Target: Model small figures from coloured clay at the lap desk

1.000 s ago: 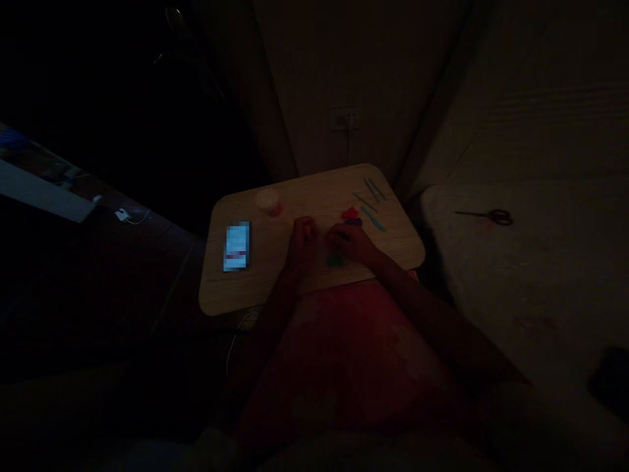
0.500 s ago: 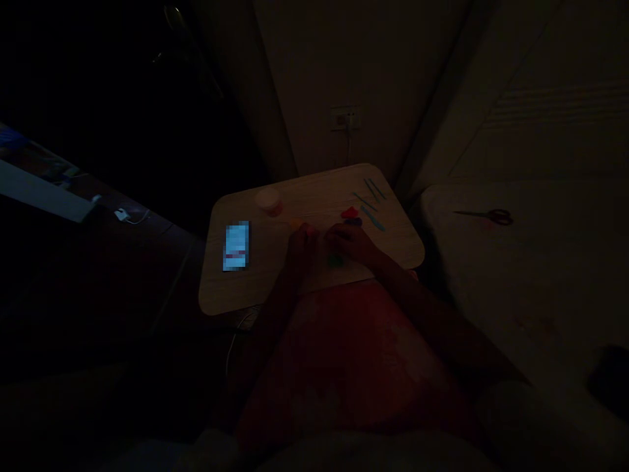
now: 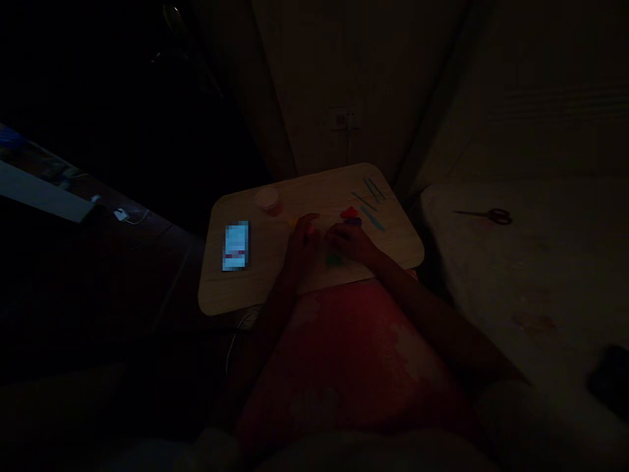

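Note:
My left hand (image 3: 301, 241) is curled round a small red-orange clay lump (image 3: 310, 229) low over the table, its index finger reaching forward past the lump. My right hand (image 3: 348, 237) is close by on the right, fingers bent together and pointing left; what they hold, if anything, is lost in the dark. Just beyond it lie a red lump (image 3: 349, 212) and a dark purple one (image 3: 354, 221). A green lump (image 3: 335, 260) rests below its fingers. Some yellow material (image 3: 293, 223) shows beside my left hand.
On the small wooden table (image 3: 221, 295) are a lit phone (image 3: 236, 246), a pale tub (image 3: 268, 200) and several blue stick-like tools (image 3: 372, 218). Scissors (image 3: 491, 215) lie on a pale surface at right. A wall socket (image 3: 343, 118) with a plugged-in cable is behind the table.
My left hand's fingers have lifted and stretched forward, so the index finger now extends above the red-orange lump. My right hand stays nearly in place.

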Tool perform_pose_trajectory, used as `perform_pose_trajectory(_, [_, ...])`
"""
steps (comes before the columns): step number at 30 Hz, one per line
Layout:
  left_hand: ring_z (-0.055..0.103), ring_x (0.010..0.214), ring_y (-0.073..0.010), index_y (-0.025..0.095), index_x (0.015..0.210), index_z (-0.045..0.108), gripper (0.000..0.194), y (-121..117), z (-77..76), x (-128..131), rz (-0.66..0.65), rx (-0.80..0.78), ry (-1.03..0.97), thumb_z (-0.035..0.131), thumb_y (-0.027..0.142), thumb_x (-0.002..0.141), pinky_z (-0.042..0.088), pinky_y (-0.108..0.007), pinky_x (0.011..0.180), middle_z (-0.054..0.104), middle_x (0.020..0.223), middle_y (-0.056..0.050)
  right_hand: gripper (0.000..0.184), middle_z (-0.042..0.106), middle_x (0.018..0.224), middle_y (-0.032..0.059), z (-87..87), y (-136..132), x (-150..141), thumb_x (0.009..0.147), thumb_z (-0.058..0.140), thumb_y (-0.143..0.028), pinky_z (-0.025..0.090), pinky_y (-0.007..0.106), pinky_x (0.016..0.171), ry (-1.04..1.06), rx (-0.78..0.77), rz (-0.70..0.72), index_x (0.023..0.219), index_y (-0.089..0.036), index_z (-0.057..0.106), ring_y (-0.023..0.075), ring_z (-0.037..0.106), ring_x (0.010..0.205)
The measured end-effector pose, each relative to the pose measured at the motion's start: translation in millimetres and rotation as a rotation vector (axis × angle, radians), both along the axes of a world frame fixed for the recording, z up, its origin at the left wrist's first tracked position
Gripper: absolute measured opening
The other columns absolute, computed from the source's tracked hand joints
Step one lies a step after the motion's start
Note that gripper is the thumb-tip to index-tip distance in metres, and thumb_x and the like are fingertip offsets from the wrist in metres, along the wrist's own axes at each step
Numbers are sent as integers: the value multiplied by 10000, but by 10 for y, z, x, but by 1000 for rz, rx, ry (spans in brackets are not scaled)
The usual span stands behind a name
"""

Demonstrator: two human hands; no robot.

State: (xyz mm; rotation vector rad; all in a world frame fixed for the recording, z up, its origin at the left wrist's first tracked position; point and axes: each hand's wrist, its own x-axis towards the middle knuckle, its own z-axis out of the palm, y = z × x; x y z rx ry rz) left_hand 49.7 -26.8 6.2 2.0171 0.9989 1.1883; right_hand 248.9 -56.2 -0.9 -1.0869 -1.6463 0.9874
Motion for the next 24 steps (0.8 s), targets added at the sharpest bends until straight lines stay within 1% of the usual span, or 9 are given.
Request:
perform_pose_trajectory(1, [636, 774, -173, 207, 1296, 654, 438, 2, 12, 1, -18, 6, 6, 483, 545, 1076, 516, -301, 720, 709, 929, -52, 268, 734, 821, 45, -4, 0, 1, 953, 617, -442, 497, 310, 724, 5, -4, 2, 899, -194, 702, 191, 637, 762])
perform_pose_trajectory(4, [669, 901, -199, 198, 1176, 708, 353, 0, 42, 6, -64, -34, 18, 524, 476, 1060, 538, -320, 814, 735, 1031, -76, 272, 732, 809, 41, -11, -1, -2, 954, 614, -445, 491, 305, 702, 15, -8, -4, 902, -194, 704, 186, 630, 743])
perform_pose_trajectory(7, [653, 945, -202, 203, 1154, 682, 303, -3, 37, 16, 1, -35, 2, 553, 454, 1043, 534, -321, 854, 714, 1046, -67, 271, 735, 813, 44, -9, -1, -8, 955, 614, -442, 493, 307, 707, 15, -8, 1, 897, -193, 703, 187, 633, 746])
perform_pose_trajectory(10, [623, 867, -180, 226, 1252, 610, 346, 3, -2, 35, 60, -44, -71, 519, 501, 1063, 520, -310, 804, 664, 1006, -49, 265, 733, 815, 46, -8, 2, -9, 952, 616, -433, 494, 312, 713, 8, -18, -10, 891, -190, 700, 188, 637, 746])
perform_pose_trajectory(14, [520, 646, -143, 247, 1307, 523, 424, 0, -36, 54, 35, -162, -151, 400, 591, 1092, 453, -279, 633, 550, 809, 12, 255, 731, 826, 51, -16, 11, 0, 959, 603, -416, 498, 321, 723, -18, -18, -9, 902, -190, 706, 196, 643, 759])
perform_pose_trajectory(16, [506, 634, -138, 239, 1232, 542, 439, -14, -22, 50, 28, -178, -135, 426, 632, 1073, 428, -268, 601, 544, 794, 16, 252, 736, 840, 53, -17, 13, 4, 963, 602, -413, 506, 325, 743, -18, -6, 0, 906, -192, 711, 198, 650, 775])
perform_pose_trajectory(19, [507, 650, -136, 220, 1026, 574, 455, -46, 33, 38, 13, -159, -71, 513, 671, 1028, 413, -266, 593, 568, 788, 4, 252, 742, 848, 52, -11, 8, 3, 965, 602, -412, 508, 323, 743, -13, 4, 1, 904, -192, 710, 197, 653, 778])
perform_pose_trajectory(21, [489, 616, -135, 215, 906, 557, 487, -68, 71, 35, 9, -166, -61, 479, 677, 1039, 403, -278, 582, 547, 720, 4, 258, 744, 838, 51, -7, 3, 1, 967, 597, -414, 503, 319, 729, -17, -1, -2, 909, -191, 712, 196, 652, 768])
perform_pose_trajectory(24, [475, 570, -137, 218, 826, 527, 539, -88, 98, 37, 23, -174, -73, 398, 685, 1061, 390, -297, 567, 526, 661, 1, 268, 745, 837, 52, -8, 0, -2, 967, 590, -420, 500, 317, 726, -24, 3, -9, 916, -189, 717, 194, 653, 768])
